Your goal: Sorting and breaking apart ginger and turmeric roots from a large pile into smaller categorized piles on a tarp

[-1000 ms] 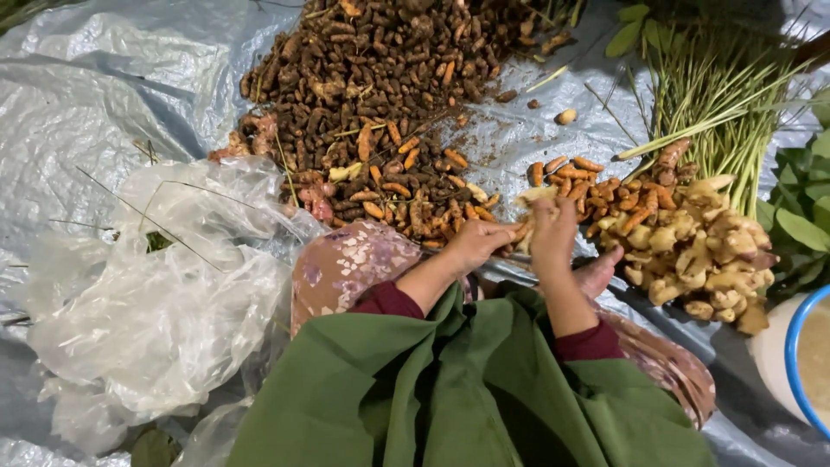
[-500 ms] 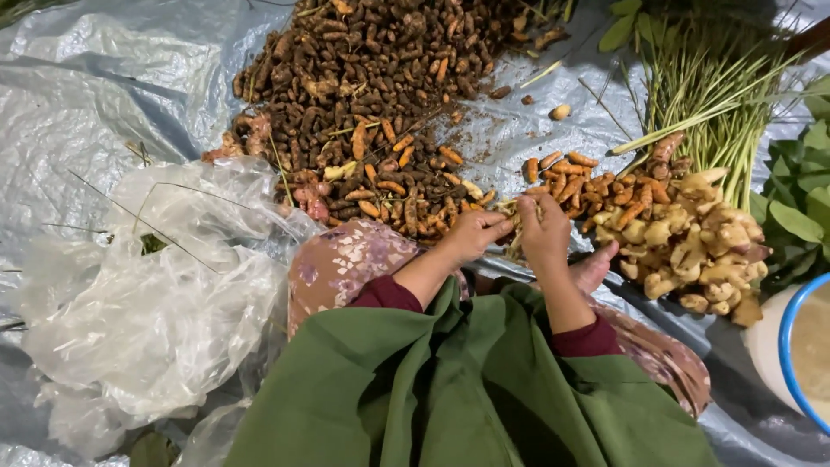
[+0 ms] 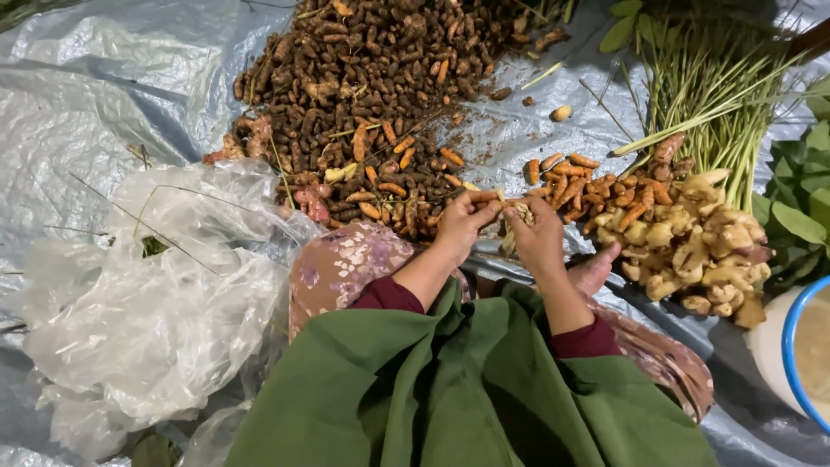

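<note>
Both hands meet just in front of the person's knees, low over the grey plastic sheet [image 3: 104, 104] spread on the ground. The left hand [image 3: 462, 227] and right hand [image 3: 538, 235] each pinch one end of a small orange turmeric root [image 3: 499, 200]. Its long axis runs left to right, level between the fingertips. Both hands are equally near; neither is spread.

Directly ahead of the left hand lies the large heap of unpeeled brown roots [image 3: 372, 78], its near edge just beside the fingers. Ahead and to the right of the right hand sits a smaller pile of cleaned orange roots [image 3: 575, 183], which touches a pile of pale ginger [image 3: 692, 251] farther right. Green stalks [image 3: 709, 86] lie beyond the ginger. A crumpled clear plastic bag [image 3: 147, 303] rests well to the left. A blue-rimmed bowl [image 3: 800, 346] stands at the right edge. A bare foot [image 3: 595, 270] lies just under the right wrist. Nothing blocks the path to either pile.
</note>
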